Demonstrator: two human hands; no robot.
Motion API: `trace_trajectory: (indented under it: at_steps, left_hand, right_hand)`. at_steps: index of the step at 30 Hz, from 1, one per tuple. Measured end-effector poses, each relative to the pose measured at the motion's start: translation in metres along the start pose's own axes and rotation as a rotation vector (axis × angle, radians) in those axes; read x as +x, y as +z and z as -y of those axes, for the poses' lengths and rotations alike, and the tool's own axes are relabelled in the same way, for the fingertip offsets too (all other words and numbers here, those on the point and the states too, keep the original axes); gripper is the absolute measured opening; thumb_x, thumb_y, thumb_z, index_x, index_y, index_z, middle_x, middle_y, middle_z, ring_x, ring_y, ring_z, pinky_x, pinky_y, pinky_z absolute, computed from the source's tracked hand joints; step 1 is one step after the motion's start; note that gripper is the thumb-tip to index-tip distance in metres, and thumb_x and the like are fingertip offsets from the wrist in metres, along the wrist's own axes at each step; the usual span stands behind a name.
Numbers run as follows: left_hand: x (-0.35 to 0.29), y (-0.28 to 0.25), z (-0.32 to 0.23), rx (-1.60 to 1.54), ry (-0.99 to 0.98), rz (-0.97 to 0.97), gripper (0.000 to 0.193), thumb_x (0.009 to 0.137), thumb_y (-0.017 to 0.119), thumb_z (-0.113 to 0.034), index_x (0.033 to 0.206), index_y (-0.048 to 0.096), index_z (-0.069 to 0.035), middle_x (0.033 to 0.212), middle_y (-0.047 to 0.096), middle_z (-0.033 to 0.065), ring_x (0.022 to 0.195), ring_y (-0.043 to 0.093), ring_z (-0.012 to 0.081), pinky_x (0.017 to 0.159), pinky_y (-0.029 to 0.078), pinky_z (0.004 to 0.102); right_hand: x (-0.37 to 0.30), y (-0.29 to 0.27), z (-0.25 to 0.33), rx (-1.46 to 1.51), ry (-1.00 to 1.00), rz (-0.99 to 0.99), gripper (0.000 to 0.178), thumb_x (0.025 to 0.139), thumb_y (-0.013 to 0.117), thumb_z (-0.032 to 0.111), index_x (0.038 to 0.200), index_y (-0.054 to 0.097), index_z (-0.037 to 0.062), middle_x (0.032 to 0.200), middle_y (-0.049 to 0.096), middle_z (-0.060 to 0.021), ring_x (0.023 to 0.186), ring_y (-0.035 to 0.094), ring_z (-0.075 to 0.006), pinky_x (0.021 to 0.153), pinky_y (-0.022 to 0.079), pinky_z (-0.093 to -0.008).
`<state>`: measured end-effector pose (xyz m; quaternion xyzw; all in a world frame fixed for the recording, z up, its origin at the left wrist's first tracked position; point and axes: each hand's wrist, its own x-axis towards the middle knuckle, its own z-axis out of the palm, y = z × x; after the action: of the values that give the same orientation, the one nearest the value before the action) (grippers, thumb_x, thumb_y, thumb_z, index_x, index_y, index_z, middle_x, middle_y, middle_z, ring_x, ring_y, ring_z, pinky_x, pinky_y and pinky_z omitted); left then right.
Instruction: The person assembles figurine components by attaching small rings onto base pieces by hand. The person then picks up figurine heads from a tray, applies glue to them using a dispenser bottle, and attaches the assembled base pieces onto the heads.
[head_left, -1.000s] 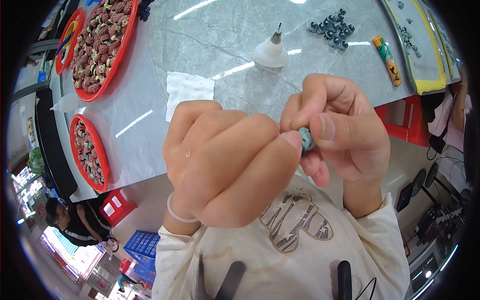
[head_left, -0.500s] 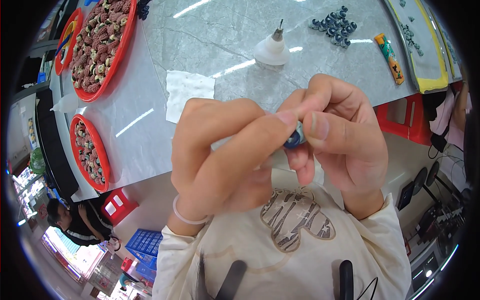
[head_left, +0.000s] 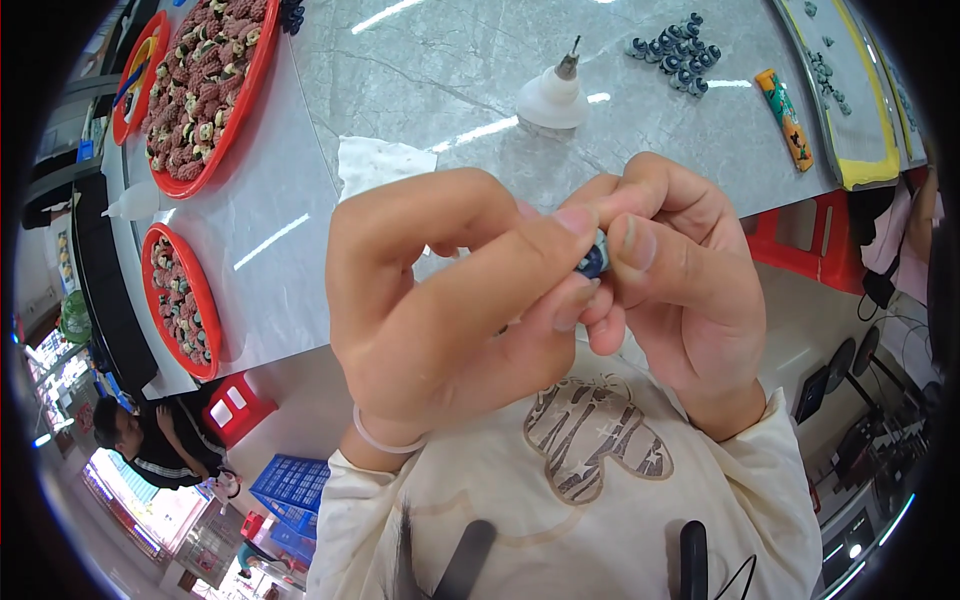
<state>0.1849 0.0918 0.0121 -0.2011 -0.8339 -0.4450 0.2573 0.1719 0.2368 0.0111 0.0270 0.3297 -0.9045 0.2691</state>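
Observation:
A small dark-blue and pale-blue figurine piece (head_left: 594,258) sits pinched between the fingertips of both hands, above the table's near edge. My left hand (head_left: 450,275), with a pale band at its wrist, presses thumb and forefinger against its left side. My right hand (head_left: 695,270) grips it from the right between thumb and fingers. Much of the piece is hidden by the fingers. Beyond the hands stands a white squeeze bottle (head_left: 553,98) with a metal needle tip. A group of similar blue pieces (head_left: 677,53) lies farther off to the right.
Red trays of small pink and cream pieces (head_left: 190,115) and mixed pieces (head_left: 182,300) line the left. A white tissue (head_left: 375,165) lies behind my left hand. An orange-green tube (head_left: 783,120) and a yellow-edged tray (head_left: 868,172) are at right. A person (head_left: 165,445) sits at lower left.
My left hand has shifted slightly left, its thumb now showing below the piece. The piece has turned a little and risen slightly. Both hands keep hold of it.

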Motion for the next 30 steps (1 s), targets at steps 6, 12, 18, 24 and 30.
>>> trace_trajectory:
  at_steps: [6, 12, 18, 24, 30]
  left_hand:
    - [-0.001, -0.002, 0.008, 0.070, 0.123, 0.009, 0.023, 0.080, 0.056, -0.024, 0.085, 0.057, -0.001, 0.080, 0.050, 0.0123, 0.062, 0.047, 0.0141, 0.053, 0.038, 0.0226]
    - [-0.003, -0.001, 0.011, -0.059, 0.098, 0.019, 0.021, 0.079, 0.056, -0.022, 0.085, 0.057, -0.002, 0.082, 0.049, 0.0133, 0.063, 0.047, 0.0146, 0.054, 0.039, 0.0228]
    - [0.000, 0.000, 0.005, -0.179, -0.056, 0.012, 0.020, 0.077, 0.057, -0.016, 0.088, 0.053, 0.000, 0.083, 0.048, 0.0129, 0.071, 0.047, 0.0156, 0.060, 0.039, 0.0227]
    - [0.001, 0.007, 0.004, -0.261, -0.072, -0.120, 0.015, 0.073, 0.059, -0.006, 0.084, 0.051, -0.001, 0.083, 0.047, 0.0119, 0.074, 0.048, 0.0169, 0.062, 0.040, 0.0240]
    - [0.002, -0.002, 0.005, -0.078, 0.026, -0.003, 0.017, 0.070, 0.061, -0.007, 0.082, 0.050, -0.001, 0.081, 0.048, 0.0125, 0.070, 0.049, 0.0167, 0.062, 0.041, 0.0237]
  right_hand:
    - [-0.001, 0.002, -0.003, 0.075, 0.035, -0.021, 0.008, 0.083, 0.048, 0.007, 0.085, 0.051, 0.0000, 0.080, 0.055, -0.0140, 0.051, 0.055, -0.0121, 0.046, 0.045, -0.0184]
    - [-0.003, 0.001, -0.009, 0.093, 0.029, -0.004, 0.008, 0.083, 0.050, 0.008, 0.086, 0.051, 0.0008, 0.082, 0.054, -0.0131, 0.053, 0.055, -0.0110, 0.047, 0.045, -0.0178]
    - [-0.001, 0.004, -0.014, -0.010, -0.176, -0.067, 0.007, 0.080, 0.054, 0.005, 0.086, 0.051, 0.0020, 0.086, 0.054, -0.0138, 0.055, 0.055, -0.0108, 0.048, 0.046, -0.0178]
    - [0.002, 0.002, -0.015, -0.118, -0.264, -0.042, 0.009, 0.079, 0.056, 0.005, 0.086, 0.051, 0.0016, 0.088, 0.054, -0.0161, 0.055, 0.055, -0.0116, 0.047, 0.047, -0.0179]
    - [0.001, -0.003, -0.013, -0.079, -0.223, -0.031, 0.010, 0.078, 0.057, 0.006, 0.086, 0.052, 0.0024, 0.087, 0.055, -0.0145, 0.058, 0.055, -0.0113, 0.046, 0.045, -0.0174]
